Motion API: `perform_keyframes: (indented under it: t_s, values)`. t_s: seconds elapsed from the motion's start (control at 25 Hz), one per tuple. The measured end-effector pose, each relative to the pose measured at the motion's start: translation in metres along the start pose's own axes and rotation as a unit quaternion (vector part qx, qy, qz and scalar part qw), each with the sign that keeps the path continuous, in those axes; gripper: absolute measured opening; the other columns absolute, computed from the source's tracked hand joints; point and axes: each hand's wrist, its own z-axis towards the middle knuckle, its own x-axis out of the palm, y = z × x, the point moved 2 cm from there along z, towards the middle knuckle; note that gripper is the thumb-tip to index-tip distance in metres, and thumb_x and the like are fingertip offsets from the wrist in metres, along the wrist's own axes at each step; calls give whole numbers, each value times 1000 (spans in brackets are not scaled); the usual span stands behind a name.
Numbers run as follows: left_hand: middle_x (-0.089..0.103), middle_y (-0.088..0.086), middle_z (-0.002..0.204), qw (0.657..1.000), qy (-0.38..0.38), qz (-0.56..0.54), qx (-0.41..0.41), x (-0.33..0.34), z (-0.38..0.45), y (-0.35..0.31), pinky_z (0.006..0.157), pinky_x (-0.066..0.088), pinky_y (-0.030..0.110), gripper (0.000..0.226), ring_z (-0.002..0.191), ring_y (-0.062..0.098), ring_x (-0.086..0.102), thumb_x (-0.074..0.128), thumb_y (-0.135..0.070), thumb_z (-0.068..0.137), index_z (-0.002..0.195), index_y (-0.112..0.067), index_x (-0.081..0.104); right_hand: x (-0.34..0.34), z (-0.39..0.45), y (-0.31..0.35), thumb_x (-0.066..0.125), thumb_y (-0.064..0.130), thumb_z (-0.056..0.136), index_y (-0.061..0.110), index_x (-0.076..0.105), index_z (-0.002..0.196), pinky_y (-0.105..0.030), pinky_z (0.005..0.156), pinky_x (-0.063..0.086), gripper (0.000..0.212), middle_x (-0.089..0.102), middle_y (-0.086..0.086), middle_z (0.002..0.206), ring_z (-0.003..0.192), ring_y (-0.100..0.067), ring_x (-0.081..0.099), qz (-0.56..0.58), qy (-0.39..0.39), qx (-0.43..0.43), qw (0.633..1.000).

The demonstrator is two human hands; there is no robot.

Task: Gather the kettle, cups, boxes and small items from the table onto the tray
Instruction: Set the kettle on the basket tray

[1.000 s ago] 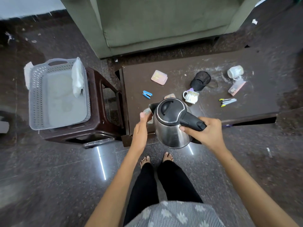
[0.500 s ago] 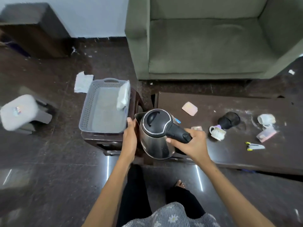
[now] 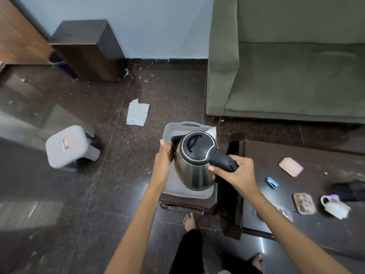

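Head view: kettle (image 3: 194,163) at frame centre, held over the grey tray (image 3: 167,131).
Right hand (image 3: 236,173): fingers wrapped round the handle.
Left hand (image 3: 165,157): straight fingers steadying the side.
Progress: kettle not yet set down; cup (image 3: 334,206), stapler (image 3: 272,182), pink box (image 3: 290,166) remain on table (image 3: 320,161).
Orientation: upright, spout upper left, handle lower right.

You get soft, even indoor light with faint shadows. Bright streaks glare off the polished floor (image 3: 65,204). Edges bow and blur, notably the cup (image 3: 335,207).
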Motion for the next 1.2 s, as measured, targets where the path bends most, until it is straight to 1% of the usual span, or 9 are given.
perform_keyframes:
  t_s: [0.2,0.32,0.44,0.52,0.64,0.76,0.88,1.0,1.2]
  values:
    - [65,-10,120,1000,-9,2,-14,-49,53,-14,105,38,30,55,119,5,55,17,-52,98,122,-28,60,54,63,-13,83,60,52,-3,63,69,-30,53,35,68,56,-21,56,52,-13,43,12,59,40,997]
    - [70,-24,101,1000,-12,6,-17,-60,82,-17,96,40,24,48,106,-6,59,20,-49,99,100,-41,67,66,94,-17,88,31,60,7,63,68,-18,51,34,36,52,5,50,51,-1,43,14,105,63,992]
    - [71,-23,98,1000,-18,-6,-18,-68,113,-14,96,40,25,46,105,-4,60,24,-47,99,93,-40,69,77,122,-23,87,20,63,11,66,73,-13,54,39,25,55,9,58,56,2,48,11,133,74,988]
    - [72,-19,100,999,-12,-29,-21,-71,130,-12,94,41,24,42,107,0,60,28,-42,100,96,-34,69,83,138,-30,87,18,63,19,68,75,-18,59,49,22,57,7,62,61,-1,53,20,141,82,986]
    - [70,-4,112,998,9,-65,-6,-72,149,-6,89,46,20,33,112,9,60,36,-26,101,108,-21,68,88,160,-46,88,27,59,29,72,84,-44,72,59,30,60,3,73,72,-9,56,40,150,110,982]
    - [66,1,121,996,28,-85,10,-72,162,-2,93,47,19,32,118,12,57,37,-14,100,121,-13,61,88,175,-51,88,28,60,39,69,100,-39,81,55,45,69,13,92,84,-4,59,18,150,86,985]
    - [64,1,125,996,26,-81,1,-72,170,11,105,39,30,33,122,14,54,43,-8,96,123,-15,60,86,183,-63,88,30,60,30,69,101,-27,79,49,45,73,3,101,89,-1,61,-24,152,75,985]
    - [63,2,126,996,30,-78,6,-72,168,23,106,37,34,37,123,17,54,44,-1,93,122,-16,62,86,186,-80,87,42,56,12,70,85,-29,65,42,45,68,-16,80,72,-8,58,-72,149,87,982]
    - [65,0,124,995,23,-95,-15,-68,162,39,104,39,32,41,122,16,54,42,5,92,122,-15,61,86,183,-104,88,33,58,6,67,83,-33,61,39,42,64,-13,73,65,-16,54,-118,165,91,975]
